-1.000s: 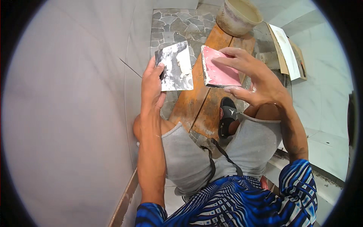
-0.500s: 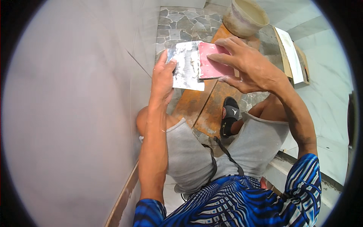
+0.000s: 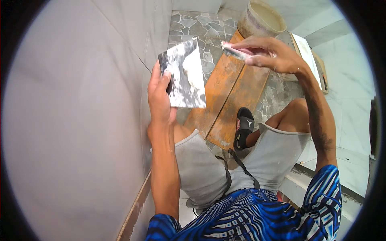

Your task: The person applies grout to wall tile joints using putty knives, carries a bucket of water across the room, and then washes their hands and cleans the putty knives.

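White paste (image 3: 193, 71) smears a dark board (image 3: 175, 86) gripped at its left edge by the curled left hand (image 3: 160, 96), while the half-closed right hand (image 3: 277, 55) pinches a pink pad (image 3: 235, 52), tilted and apart at right, above wooden planks (image 3: 220, 94) before a far bucket (image 3: 254, 26).

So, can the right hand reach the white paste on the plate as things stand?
Probably yes: the right hand holds the pink pad, but the white paste lies uncovered on the plate, nothing visible between them.
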{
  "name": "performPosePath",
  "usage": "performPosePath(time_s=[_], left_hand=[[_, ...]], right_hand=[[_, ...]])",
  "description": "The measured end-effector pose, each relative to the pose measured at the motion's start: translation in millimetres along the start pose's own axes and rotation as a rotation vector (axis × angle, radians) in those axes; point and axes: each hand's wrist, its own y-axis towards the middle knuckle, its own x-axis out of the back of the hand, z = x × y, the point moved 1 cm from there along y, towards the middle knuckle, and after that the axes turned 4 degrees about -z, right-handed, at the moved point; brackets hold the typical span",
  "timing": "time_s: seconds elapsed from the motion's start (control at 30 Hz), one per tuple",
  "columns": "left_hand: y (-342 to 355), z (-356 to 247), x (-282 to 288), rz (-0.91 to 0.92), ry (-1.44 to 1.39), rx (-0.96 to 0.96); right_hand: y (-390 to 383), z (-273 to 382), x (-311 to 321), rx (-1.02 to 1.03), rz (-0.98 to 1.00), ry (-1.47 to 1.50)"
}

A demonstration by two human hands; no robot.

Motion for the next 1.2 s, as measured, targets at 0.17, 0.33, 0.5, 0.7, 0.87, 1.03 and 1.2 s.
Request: performPosePath(time_s=[0.17, 0.33, 0.5, 0.7, 0.87, 1.03, 1.2], left_hand=[[-45.0, -7.9, 7.0, -0.022, 0.016, 0.006], [-77.5, -18.5, -8.3, -0.049, 0.021, 0.069], [-85.9, -22.5, -54.6, 0.159, 0.03, 0.14], [-59.7, 23.2, -127.8, 0.426, 0.107, 0.126], [-53.1, 49.5, -131.6, 0.442, 0.164, 0.232], [-56.6, 85.2, -139.2, 0.348, 0.168, 0.275], [-55.4, 88.2, -137.9, 0.285, 0.096, 0.206]], right_hand=[[12.3, -29.2, -42.7, -0.187, 0.005, 1.323], [44.0, -11.0, -84.7, -0.222, 0.043, 1.568], [113.4, 37.9, -181.6, -0.427, -0.092, 1.4], [124.0, 99.0, -185.3, -0.471, -0.525, 1.082], [137.2, 116.4, -197.3, -0.508, -0.706, 1.094], [125.8, 108.9, -184.1, -0.569, -0.637, 1.048], [96.4, 60.6, -170.7, -0.442, -0.252, 1.259]])
